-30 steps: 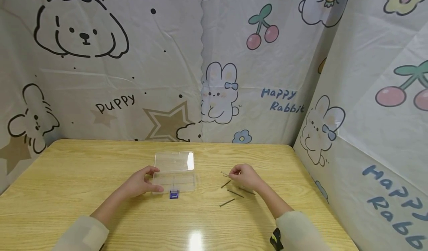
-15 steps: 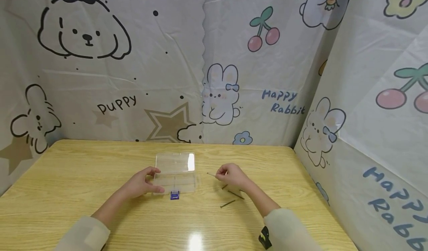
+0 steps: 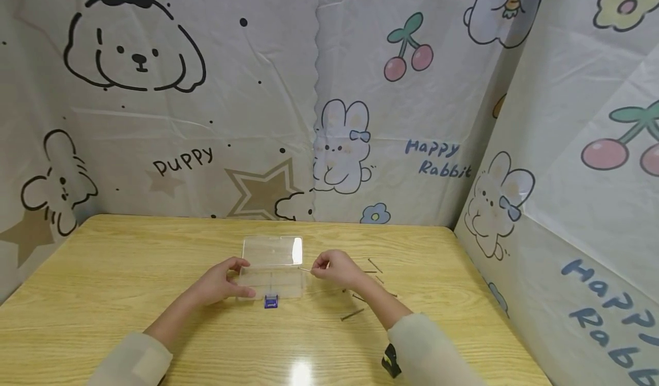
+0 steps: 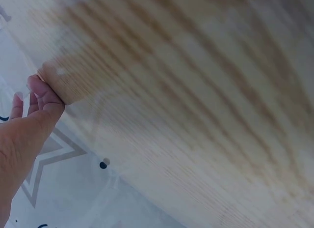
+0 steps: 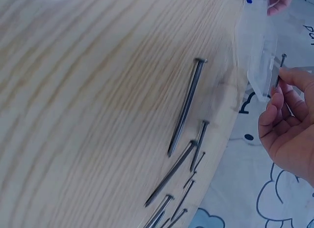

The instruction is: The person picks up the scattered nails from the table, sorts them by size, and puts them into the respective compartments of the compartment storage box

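Observation:
A clear plastic divided box (image 3: 285, 283) sits on the table with its lid (image 3: 270, 251) raised behind it and a blue latch (image 3: 270, 302) at the front. My left hand (image 3: 218, 282) grips the box's left end, thumb at the front corner and fingers farther back. Between thumb and forefinger, my right hand (image 3: 337, 269) pinches a thin nail (image 5: 283, 61), its head pointing left at the box's right edge. Several loose nails of differing lengths lie to the right of the box, among them a long nail (image 5: 186, 107); my right forearm hides some in the head view.
The wood-grain table (image 3: 170, 243) reaches back to a hanging cloth (image 3: 247, 106) printed with cartoon animals. Another printed cloth (image 3: 561, 214) stands along the right side. Near the front, light glares off the tabletop.
My right hand has lifted the thin nail and carried it left to the box's right edge, uncovering other nails. My left hand keeps its hold on the box.

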Demonstrator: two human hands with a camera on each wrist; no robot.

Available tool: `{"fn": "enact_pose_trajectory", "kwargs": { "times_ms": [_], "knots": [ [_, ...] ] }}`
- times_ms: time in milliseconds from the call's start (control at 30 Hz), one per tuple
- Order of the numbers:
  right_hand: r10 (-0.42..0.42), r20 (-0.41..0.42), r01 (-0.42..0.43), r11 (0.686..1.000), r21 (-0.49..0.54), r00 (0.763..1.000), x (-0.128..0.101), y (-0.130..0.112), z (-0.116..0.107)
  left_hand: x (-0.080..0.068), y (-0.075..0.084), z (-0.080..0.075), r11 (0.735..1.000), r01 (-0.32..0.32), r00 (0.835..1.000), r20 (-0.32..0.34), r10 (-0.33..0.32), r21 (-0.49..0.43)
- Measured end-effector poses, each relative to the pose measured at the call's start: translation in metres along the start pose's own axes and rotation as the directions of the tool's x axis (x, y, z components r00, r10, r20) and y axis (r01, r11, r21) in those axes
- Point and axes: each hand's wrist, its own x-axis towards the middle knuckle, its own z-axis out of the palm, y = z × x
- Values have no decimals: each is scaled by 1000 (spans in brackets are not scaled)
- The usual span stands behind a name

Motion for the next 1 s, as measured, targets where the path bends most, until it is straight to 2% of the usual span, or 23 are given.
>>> {"fn": "enact_pose_trajectory", "kwargs": {
  "times_ms": [500,733,1000],
  "knots": [
    [-53,76,56,998,-35,996,23,-39,34,2,-1,2,999,36,999,-9,-36,-10],
    [-44,110,51,997,-60,993,31,-45,50,2,0,2,999,31,1000,4,-31,-21],
    [-47,107,54,997,-63,993,37,-52,64,1,-2,1,1000,16,1000,17,-16,-18]
  ]
}}
